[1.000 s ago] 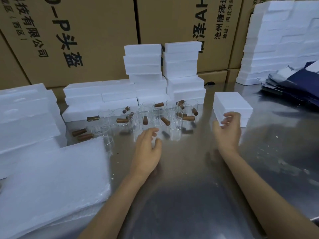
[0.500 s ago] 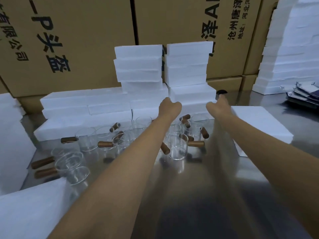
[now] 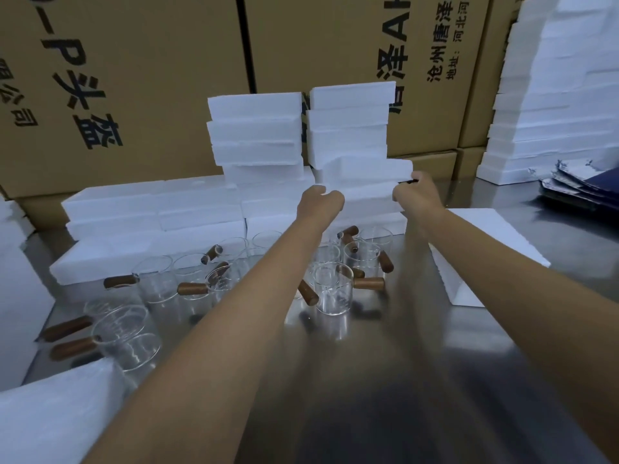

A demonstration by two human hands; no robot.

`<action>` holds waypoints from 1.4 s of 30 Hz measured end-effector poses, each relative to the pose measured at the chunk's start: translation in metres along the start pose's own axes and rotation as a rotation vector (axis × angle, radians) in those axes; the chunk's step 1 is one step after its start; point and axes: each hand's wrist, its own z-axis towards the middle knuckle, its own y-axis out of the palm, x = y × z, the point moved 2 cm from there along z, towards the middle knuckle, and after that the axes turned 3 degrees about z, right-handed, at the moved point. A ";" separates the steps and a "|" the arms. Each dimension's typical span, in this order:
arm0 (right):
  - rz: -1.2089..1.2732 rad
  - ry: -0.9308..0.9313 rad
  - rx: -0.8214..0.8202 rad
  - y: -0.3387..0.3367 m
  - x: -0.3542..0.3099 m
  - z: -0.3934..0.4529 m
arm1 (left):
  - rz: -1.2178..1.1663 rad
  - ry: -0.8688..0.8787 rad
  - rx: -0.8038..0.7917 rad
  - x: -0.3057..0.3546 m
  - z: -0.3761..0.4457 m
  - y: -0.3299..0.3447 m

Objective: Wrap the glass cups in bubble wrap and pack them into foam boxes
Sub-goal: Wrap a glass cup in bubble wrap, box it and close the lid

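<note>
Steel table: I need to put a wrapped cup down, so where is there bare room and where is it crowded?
Bare steel table lies near the person, between the forearms and right of the bubble wrap sheets. Another bare strip runs right of the lone foam box, before the dark blue bags. It is crowded at the glass cups under both hands, below the foam stacks.

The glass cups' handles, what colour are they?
Brown, like wood. The head view shows it best on the handle of the front glass cup.
</note>
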 end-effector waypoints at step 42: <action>-0.247 -0.004 -0.263 -0.013 0.051 -0.341 | 0.435 0.036 0.022 -0.117 -0.309 -0.135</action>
